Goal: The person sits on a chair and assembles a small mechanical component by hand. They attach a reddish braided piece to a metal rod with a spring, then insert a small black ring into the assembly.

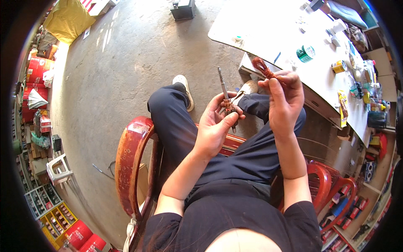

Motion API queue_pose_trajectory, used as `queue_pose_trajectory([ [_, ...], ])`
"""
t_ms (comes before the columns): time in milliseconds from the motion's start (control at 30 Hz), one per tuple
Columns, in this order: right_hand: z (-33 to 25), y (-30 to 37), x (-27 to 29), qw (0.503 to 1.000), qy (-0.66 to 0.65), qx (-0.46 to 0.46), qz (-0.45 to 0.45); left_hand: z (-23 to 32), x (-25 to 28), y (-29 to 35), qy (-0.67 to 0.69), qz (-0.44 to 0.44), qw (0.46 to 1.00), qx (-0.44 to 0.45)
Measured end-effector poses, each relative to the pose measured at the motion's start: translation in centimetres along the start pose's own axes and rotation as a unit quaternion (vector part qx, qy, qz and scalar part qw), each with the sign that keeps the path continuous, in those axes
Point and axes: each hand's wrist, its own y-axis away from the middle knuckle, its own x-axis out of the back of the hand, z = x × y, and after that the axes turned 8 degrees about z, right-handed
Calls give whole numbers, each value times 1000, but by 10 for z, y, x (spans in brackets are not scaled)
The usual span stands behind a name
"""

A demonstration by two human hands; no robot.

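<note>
Copper-red wire bundle (260, 66) in head view, at between 1 and 2 o'clock from picture centre: loops bunched at its upper end, wound tighter where the fingers meet it. Right hand (283, 101), at 2 o'clock, pinches the lower end of the bundle between thumb and forefinger, other fingers curled. Left hand (213, 130), just by centre, is closed around a small metal spindle (223, 87) with copper-coloured windings (228, 106); thumb presses on it, and the ridged tip points to 12 o'clock. Bundle and spindle are held apart; cannot tell whether a thin strand joins them. Both are over the lap, dark trousers (235, 168) below, knees apart. Red wooden chair (126, 168) shows its worn armrest at 8 o'clock. White table (260, 25) runs from 1 to 3 o'clock, bearing a green tin (305, 53) and a yellow can (338, 66), both near 2. Black box (182, 10) on the concrete floor (126, 63) just shy of 12. Red drums (40, 69) at between 9 and 10; white stool (58, 169) between 8 and 9.
</note>
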Motion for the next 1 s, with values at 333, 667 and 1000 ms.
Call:
queue_pose_trajectory([
  [333, -38, -6, 20, 860, 213, -133, -444, 23, 10, 5, -154, 50, 978, -132],
  [667, -15, 10, 13, 868, -189, -292, -355, 43, -17, 29, 83, 3, 992, 99],
  [1000, 4, 20, 8, 892, -278, -261, -243, 51, -20, 35, 150, 54, 977, 144],
])
